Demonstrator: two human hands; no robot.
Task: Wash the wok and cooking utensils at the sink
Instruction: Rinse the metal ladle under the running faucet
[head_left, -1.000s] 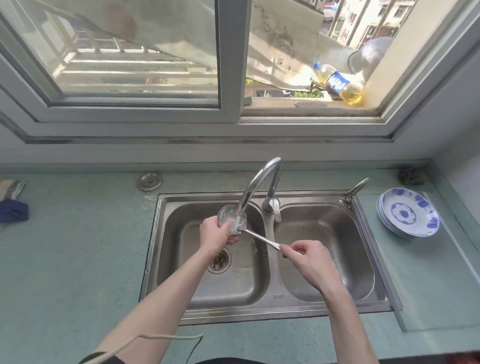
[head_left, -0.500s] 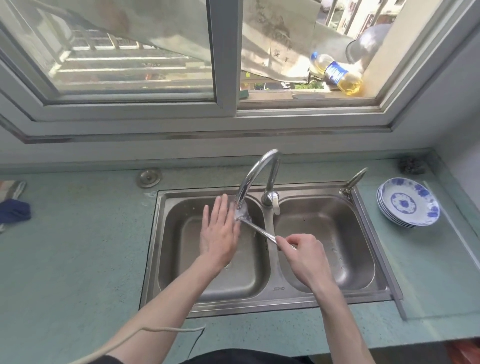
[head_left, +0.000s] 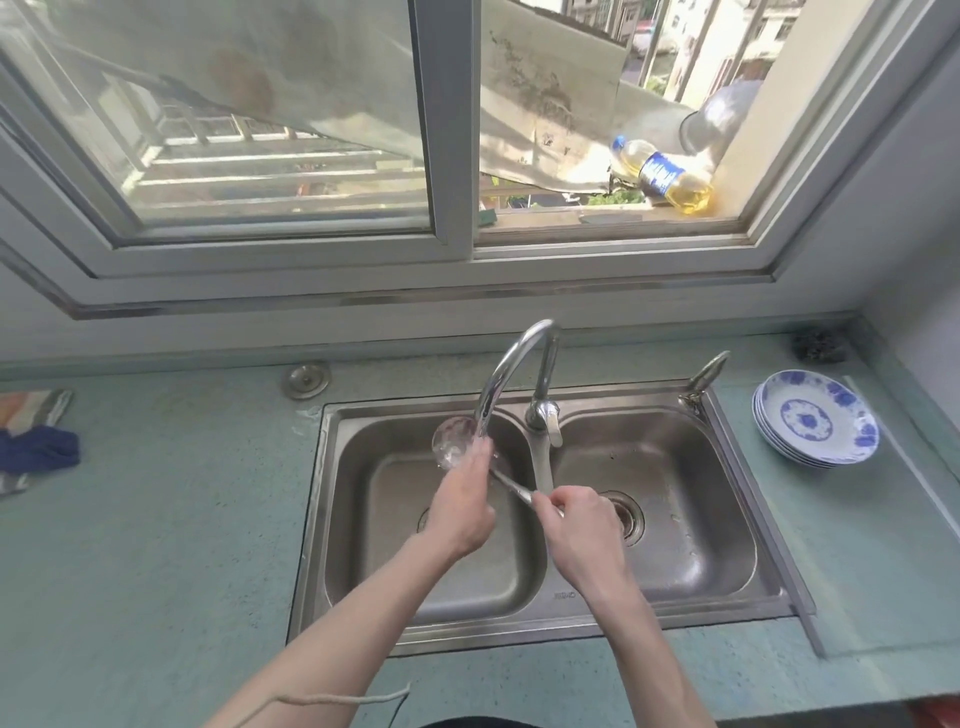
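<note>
A steel ladle (head_left: 457, 441) sat over the left basin of the sink (head_left: 566, 618), its bowl right under the spout of the tap (head_left: 511, 364). The right hand (head_left: 584, 530) was closed round the handle, wrist angled in from the right basin. The left hand (head_left: 460, 506) reached forward with fingers (head_left: 480, 454) stretched out flat against the bowl's rim, not gripping it. Both forearms came up from the bottom edge, crossing the sink's front lip.

Small writing was stamped on the front divider, too blurred to read. The sink had two basins; the right one's drain (head_left: 626, 517) showed just beside the right hand. On the green desk (head_left: 156, 519), to the right, stood a stack of blue-and-white plates (head_left: 815, 421), about four. On the sill lay one oil bottle (head_left: 662, 174) with a blue label, unreadable. A blue cloth (head_left: 36, 452) lay far left.
</note>
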